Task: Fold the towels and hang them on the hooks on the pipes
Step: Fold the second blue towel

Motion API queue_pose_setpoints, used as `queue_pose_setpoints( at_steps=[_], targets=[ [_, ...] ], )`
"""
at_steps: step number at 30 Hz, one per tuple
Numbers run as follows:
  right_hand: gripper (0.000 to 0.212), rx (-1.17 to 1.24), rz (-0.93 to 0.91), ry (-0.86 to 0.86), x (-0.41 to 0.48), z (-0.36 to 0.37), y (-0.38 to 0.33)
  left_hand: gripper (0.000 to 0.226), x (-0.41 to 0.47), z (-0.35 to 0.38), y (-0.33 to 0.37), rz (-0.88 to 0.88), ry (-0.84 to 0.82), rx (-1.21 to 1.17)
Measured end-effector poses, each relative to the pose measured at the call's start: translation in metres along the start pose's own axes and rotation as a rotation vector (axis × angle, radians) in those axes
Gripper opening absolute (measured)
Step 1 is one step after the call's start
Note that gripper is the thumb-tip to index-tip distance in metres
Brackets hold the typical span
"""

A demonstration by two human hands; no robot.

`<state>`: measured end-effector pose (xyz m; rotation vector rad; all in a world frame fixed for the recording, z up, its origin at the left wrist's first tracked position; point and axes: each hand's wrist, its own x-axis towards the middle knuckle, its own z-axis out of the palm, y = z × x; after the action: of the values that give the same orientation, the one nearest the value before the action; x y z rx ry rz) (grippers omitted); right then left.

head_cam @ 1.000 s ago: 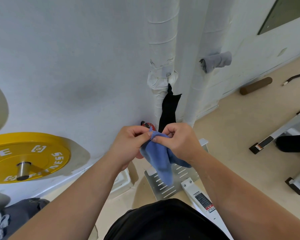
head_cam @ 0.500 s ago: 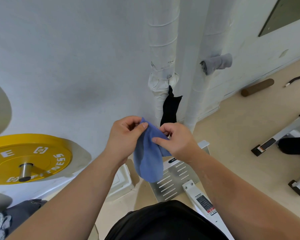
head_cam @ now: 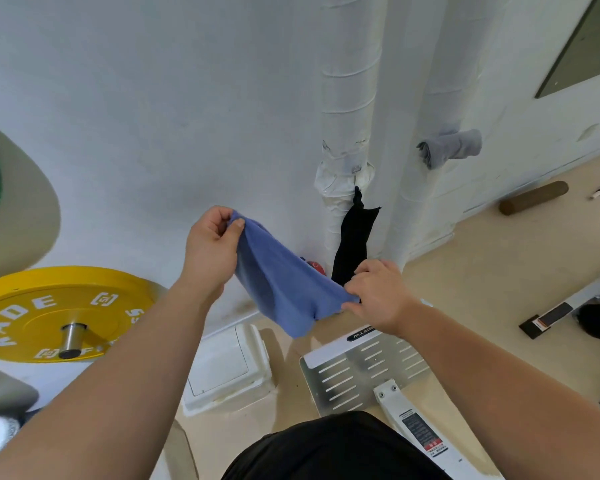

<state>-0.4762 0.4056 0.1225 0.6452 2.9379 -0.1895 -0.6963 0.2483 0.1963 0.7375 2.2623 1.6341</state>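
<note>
A blue towel (head_cam: 281, 285) is stretched between my hands in front of the wall. My left hand (head_cam: 210, 252) pinches its upper corner, raised higher. My right hand (head_cam: 378, 296) grips the lower right edge. A loose fold of the towel sags below between them. Behind stand white wrapped pipes (head_cam: 349, 98). A black towel (head_cam: 354, 240) hangs from a hook on the left pipe, just behind my right hand. A grey towel (head_cam: 451, 148) hangs on the right pipe, higher up.
A yellow weight plate (head_cam: 56, 313) on a bar sits at the left. A white box (head_cam: 226, 368) and a slotted metal footplate (head_cam: 364, 372) lie on the floor below the towel. A brown roller (head_cam: 534, 197) lies by the wall at the right.
My hands have moved apart: the left rose up and left, the right dropped right. The bunched blue towel has been pulled out into a wider sheet.
</note>
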Motion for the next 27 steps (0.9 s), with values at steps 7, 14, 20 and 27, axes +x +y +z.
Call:
queue_pose_setpoints(
  at_steps=[7, 14, 20, 27],
  targets=[
    [0.023, -0.022, 0.049, 0.242, 0.002, -0.018, 0.03, 0.009, 0.025, -0.022, -0.018, -0.065, 0.137, 0.0],
    [0.01, 0.497, 0.212, 0.447, -0.009, -0.041, 0.04, 0.01, 0.026, -0.013, -0.031, -0.148, 0.165, -0.101],
    [0.015, 0.981, 0.054, 0.509, -0.019, -0.071, 0.025, 0.012, 0.031, -0.005, -0.049, -0.305, 0.178, -0.098],
    [0.019, 0.727, -0.012, 0.104, -0.03, -0.082, 0.022, 0.007, 0.04, 0.002, -0.048, -0.362, 0.214, -0.139]
  ],
)
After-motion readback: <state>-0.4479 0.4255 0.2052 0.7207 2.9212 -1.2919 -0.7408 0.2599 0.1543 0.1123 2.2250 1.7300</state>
